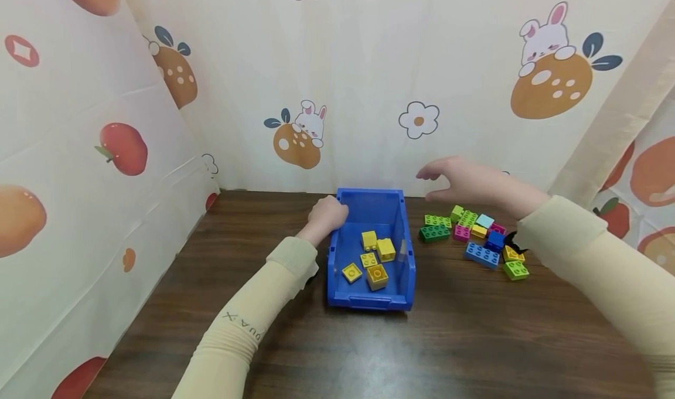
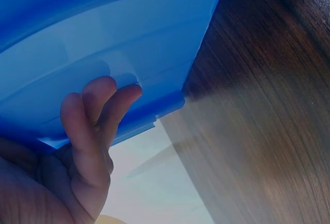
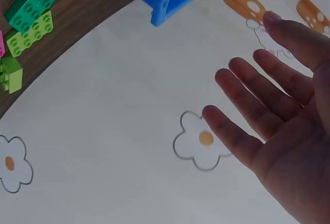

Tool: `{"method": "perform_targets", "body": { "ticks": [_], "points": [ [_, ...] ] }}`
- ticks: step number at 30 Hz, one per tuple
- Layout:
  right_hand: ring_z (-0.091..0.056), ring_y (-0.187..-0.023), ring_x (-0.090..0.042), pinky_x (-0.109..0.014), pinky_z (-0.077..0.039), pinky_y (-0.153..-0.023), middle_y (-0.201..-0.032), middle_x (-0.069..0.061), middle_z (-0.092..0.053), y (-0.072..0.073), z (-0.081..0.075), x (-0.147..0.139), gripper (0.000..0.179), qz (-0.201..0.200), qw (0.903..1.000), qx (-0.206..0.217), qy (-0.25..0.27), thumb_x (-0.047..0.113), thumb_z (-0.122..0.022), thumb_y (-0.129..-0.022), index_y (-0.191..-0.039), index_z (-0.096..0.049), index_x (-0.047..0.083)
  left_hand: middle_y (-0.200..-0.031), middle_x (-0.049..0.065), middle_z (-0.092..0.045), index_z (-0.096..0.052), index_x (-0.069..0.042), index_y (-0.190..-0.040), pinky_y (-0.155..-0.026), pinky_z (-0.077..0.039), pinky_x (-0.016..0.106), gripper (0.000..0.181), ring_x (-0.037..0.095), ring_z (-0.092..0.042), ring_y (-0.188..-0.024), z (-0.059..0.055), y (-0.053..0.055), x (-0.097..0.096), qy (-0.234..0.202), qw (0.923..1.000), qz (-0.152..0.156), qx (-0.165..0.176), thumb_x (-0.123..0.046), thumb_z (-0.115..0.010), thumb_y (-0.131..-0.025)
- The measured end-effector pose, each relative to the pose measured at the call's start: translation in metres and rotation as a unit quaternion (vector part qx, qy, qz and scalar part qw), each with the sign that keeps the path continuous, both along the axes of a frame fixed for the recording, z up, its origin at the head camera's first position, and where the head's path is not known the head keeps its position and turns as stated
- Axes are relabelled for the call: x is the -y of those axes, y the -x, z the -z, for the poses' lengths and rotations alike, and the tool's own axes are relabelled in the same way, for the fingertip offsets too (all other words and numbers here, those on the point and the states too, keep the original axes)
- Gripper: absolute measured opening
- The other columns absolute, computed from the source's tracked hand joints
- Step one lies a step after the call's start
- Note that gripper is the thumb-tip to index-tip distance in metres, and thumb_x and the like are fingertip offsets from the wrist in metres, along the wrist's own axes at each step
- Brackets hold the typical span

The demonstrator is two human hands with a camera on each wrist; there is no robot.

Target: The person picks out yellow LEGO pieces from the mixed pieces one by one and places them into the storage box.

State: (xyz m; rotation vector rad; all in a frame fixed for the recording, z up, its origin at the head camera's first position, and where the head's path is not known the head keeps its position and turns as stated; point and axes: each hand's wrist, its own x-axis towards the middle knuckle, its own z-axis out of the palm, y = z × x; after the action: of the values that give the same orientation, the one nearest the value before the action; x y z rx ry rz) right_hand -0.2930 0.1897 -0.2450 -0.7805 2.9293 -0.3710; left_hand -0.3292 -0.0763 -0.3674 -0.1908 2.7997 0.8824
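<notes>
My left hand point(image 1: 327, 214) grips the left wall of a blue plastic bin point(image 1: 371, 303) near its back. In the left wrist view its fingers point(image 2: 87, 136) curl against the outside of that wall. Several yellow toy building bricks point(image 1: 386, 249) lie on the floor of the bin. My right hand point(image 1: 457, 179) is raised in the air beyond the bin's right back corner. Its fingers point(image 3: 252, 102) are spread and nearly straight, and the palm holds nothing.
Loose bricks in several colours lie right of the bin, among them a dark green brick point(image 1: 435, 233), a light blue brick point(image 1: 482, 255) and a lime brick point(image 1: 515, 270). Behind the dark wooden table point(image 1: 448, 340) hangs a printed white cloth point(image 1: 364, 94), close to the bin's back.
</notes>
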Motion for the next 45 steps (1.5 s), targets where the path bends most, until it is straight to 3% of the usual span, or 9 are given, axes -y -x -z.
{"method": "perform_targets", "body": {
  "ticks": [7, 13, 18, 27, 37, 45],
  "points": [
    [-0.054, -0.114, -0.03, -0.052, -0.047, -0.091, -0.123, -0.01, -0.06, -0.008, 0.0, -0.024, 0.048, -0.002, 0.998, -0.061, 0.014, 0.027, -0.071, -0.083, -0.126, -0.057, 0.012, -0.05, -0.001, -0.035, -0.041, -0.012, -0.059, -0.04, -0.035, 0.024, 0.037, 0.013, -0.043, -0.04, 0.0, -0.002, 0.0, 0.004, 1.0, 0.004, -0.003, -0.024, -0.041, -0.094],
    [-0.052, -0.114, -0.032, -0.055, -0.046, -0.089, -0.126, -0.013, -0.058, -0.018, 0.007, -0.045, 0.049, 0.005, 0.9961, -0.081, 0.033, 0.027, -0.071, -0.083, -0.128, -0.056, 0.012, -0.05, -0.001, -0.036, -0.041, -0.012, -0.059, -0.04, -0.035, 0.024, 0.038, 0.013, -0.044, -0.041, -0.003, -0.005, -0.001, 0.003, 1.0, 0.003, -0.003, -0.025, -0.042, -0.094],
    [-0.051, -0.115, -0.033, -0.058, -0.044, -0.089, -0.127, -0.014, -0.056, -0.023, 0.02, -0.062, 0.048, 0.024, 0.9935, -0.096, 0.056, 0.028, -0.071, -0.083, -0.126, -0.056, 0.013, -0.049, 0.0, -0.035, -0.041, -0.012, -0.06, -0.039, -0.036, 0.024, 0.037, 0.014, -0.045, -0.041, 0.0, -0.003, 0.0, 0.008, 1.0, 0.003, -0.004, -0.025, -0.042, -0.094],
    [-0.053, -0.109, -0.036, -0.06, -0.044, -0.085, -0.12, -0.018, -0.059, -0.026, 0.051, -0.09, 0.05, 0.027, 0.9843, -0.147, 0.094, 0.015, -0.077, -0.077, -0.123, -0.057, 0.007, -0.049, -0.001, -0.034, -0.04, -0.012, -0.058, -0.039, -0.035, 0.024, 0.037, 0.013, -0.044, -0.04, 0.001, -0.002, 0.0, 0.014, 0.9998, 0.008, -0.012, -0.024, -0.041, -0.094],
    [-0.042, -0.12, -0.047, -0.067, -0.036, -0.09, -0.132, -0.025, -0.049, -0.039, 0.089, -0.123, 0.052, 0.096, 0.987, -0.092, 0.09, 0.027, -0.069, -0.085, -0.129, -0.051, 0.006, -0.05, 0.0, -0.035, -0.04, -0.011, -0.059, -0.039, -0.034, 0.024, 0.037, 0.013, -0.044, -0.041, 0.001, -0.002, 0.0, 0.004, 0.9999, 0.01, -0.013, -0.024, -0.041, -0.094],
    [-0.044, -0.116, -0.051, -0.068, -0.036, -0.087, -0.129, -0.029, -0.049, -0.042, 0.118, -0.139, 0.055, 0.143, 0.9829, -0.072, 0.091, 0.034, -0.065, -0.088, -0.129, -0.05, 0.002, -0.049, 0.0, -0.035, -0.041, -0.011, -0.06, -0.039, -0.035, 0.024, 0.038, 0.013, -0.043, -0.04, 0.002, -0.001, 0.001, 0.003, 0.9998, 0.012, -0.018, -0.025, -0.041, -0.095]
  ]
}}
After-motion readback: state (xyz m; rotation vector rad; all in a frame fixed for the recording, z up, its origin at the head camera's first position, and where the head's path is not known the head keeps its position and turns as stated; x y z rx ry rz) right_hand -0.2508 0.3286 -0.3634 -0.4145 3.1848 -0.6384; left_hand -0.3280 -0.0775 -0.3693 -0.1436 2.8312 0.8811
